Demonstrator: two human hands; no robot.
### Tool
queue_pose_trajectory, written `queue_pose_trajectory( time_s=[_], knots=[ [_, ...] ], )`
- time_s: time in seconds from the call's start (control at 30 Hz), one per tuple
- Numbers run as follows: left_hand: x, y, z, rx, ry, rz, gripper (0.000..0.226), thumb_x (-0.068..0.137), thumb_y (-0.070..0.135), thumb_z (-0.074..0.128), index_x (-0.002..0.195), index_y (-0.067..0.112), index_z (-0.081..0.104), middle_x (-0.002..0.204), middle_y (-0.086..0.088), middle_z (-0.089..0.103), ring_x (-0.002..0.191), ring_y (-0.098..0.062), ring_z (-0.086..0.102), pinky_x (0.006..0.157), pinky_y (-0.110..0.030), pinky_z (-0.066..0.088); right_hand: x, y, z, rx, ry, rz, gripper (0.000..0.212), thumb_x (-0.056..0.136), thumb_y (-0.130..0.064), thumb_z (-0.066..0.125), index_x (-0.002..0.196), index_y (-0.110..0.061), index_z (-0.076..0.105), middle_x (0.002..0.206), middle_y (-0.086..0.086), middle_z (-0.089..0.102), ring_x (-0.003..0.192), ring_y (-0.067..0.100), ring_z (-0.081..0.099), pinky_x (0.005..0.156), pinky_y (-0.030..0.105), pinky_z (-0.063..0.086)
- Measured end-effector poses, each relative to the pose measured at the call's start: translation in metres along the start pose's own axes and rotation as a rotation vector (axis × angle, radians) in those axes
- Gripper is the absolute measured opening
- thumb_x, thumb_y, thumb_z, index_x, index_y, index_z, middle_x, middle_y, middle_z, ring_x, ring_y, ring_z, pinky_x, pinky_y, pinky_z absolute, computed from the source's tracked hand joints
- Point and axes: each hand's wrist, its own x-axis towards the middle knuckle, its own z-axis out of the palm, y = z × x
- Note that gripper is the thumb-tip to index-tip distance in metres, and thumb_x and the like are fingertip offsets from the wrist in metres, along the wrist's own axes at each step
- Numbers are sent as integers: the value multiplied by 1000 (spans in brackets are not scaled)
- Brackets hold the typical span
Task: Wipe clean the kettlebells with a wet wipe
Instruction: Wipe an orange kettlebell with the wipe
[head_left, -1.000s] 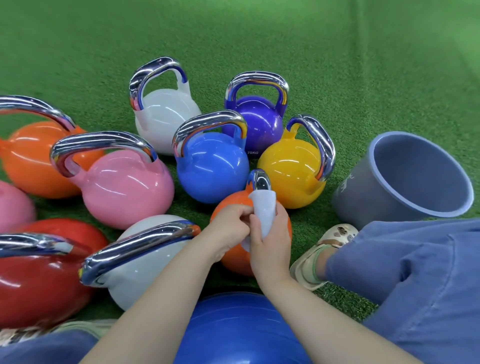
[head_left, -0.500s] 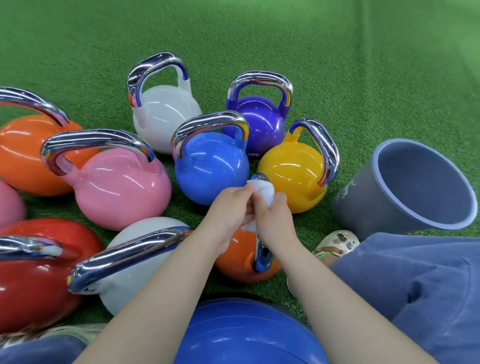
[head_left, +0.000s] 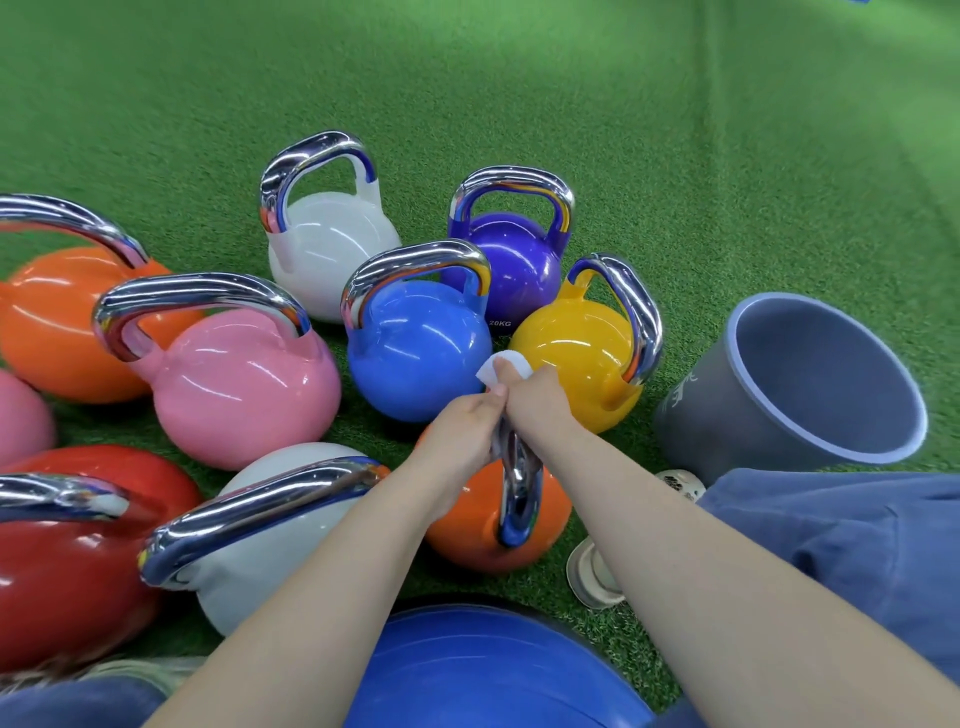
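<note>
1. The floor (head_left: 571, 93) is green artificial turf, matt, with a short rough pile.
2. The small orange kettlebell (head_left: 467, 525) has a smooth, glossy coated body; its handle (head_left: 514, 488) is mirror-bright polished metal.
3. The blue kettlebell (head_left: 415, 358), yellow kettlebell (head_left: 571, 353), purple kettlebell (head_left: 514, 260), pink kettlebell (head_left: 244, 389), white kettlebell (head_left: 322, 249) and red kettlebell (head_left: 67, 571) share that shiny, smooth finish, with sharp light streaks on each.
4. The wet wipe (head_left: 506, 364) looks like soft white matt cloth or paper.
5. The grey bin (head_left: 727, 426) looks like smooth matt plastic or rubber.
6. The trouser leg (head_left: 857, 545) is matt blue woven cloth with creases.
</note>
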Motion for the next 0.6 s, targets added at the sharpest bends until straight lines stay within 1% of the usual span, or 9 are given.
queue_pose_trajectory(
  time_s=[0.1, 0.17, 0.2, 0.27, 0.3, 0.37, 0.4, 0.5, 0.6],
  knots=[
    [-5, -2, -2, 109, 8, 2, 50, 93, 52, 37, 95, 12, 67, 83, -12, 69, 90, -29, 64, 97, -53, 45, -13, 9, -1, -12, 4, -68, 47, 96, -41, 43, 122, -3, 34, 109, 19, 56, 104, 36, 57, 90, 47, 46],
    [-7, -3, -4, 147, -14, -21, 53, 95, 51, 35, 106, 8, 64, 90, -16, 69, 92, -32, 64, 97, -49, 46, -23, 21, -2, -33, -3, -132, 37, 96, -42, 41, 109, -8, 35, 100, 16, 56, 99, 36, 57, 85, 46, 46],
    [-6, -4, -6, 153, -31, -29, 52, 97, 47, 33, 109, 6, 63, 90, -17, 68, 88, -31, 64, 91, -44, 49, -29, 27, -2, -68, -2, -158, 36, 96, -43, 40, 106, -9, 36, 102, 17, 56, 99, 36, 56, 83, 45, 43],
    [-7, -5, -9, 165, -73, -61, 49, 99, 41, 30, 107, 5, 61, 82, -11, 64, 72, -21, 61, 71, -31, 51, -41, 39, -3, -248, 59, -174, 42, 95, -48, 38, 112, -10, 40, 116, 18, 49, 107, 37, 49, 88, 44, 40],
    [-8, -4, -11, 182, -94, -103, 48, 99, 42, 28, 102, 7, 61, 81, -8, 63, 69, -16, 59, 66, -26, 49, -47, 43, -3, -395, 128, -180, 46, 95, -50, 36, 117, -11, 43, 121, 15, 43, 111, 37, 45, 90, 43, 38],
    [-10, -1, -16, 233, -134, -179, 50, 98, 47, 27, 93, 10, 61, 82, -6, 65, 69, -13, 60, 69, -22, 50, -58, 46, -6, -635, 250, -218, 49, 94, -52, 35, 122, -14, 47, 124, 11, 38, 114, 33, 40, 91, 38, 36],
    [-11, 0, -19, 257, -151, -206, 53, 97, 50, 25, 89, 11, 61, 82, -5, 65, 72, -13, 61, 73, -23, 50, -63, 46, -8, -668, 258, -228, 48, 95, -50, 36, 123, -13, 47, 124, 10, 39, 114, 31, 39, 91, 37, 35],
    [-9, 0, -27, 309, -174, -247, 59, 96, 55, 23, 86, 13, 64, 89, -6, 68, 84, -16, 62, 80, -29, 49, -67, 42, -5, -511, 110, -186, 41, 98, -34, 40, 125, -5, 41, 126, 16, 48, 117, 33, 45, 90, 36, 36],
    [-7, -3, -27, 306, -121, -231, 60, 95, 55, 25, 84, 13, 65, 85, -5, 67, 82, -16, 61, 76, -29, 47, -60, 31, 0, -400, 19, -125, 35, 96, -21, 43, 120, 3, 35, 126, 21, 51, 116, 36, 50, 86, 36, 41]
  ],
)
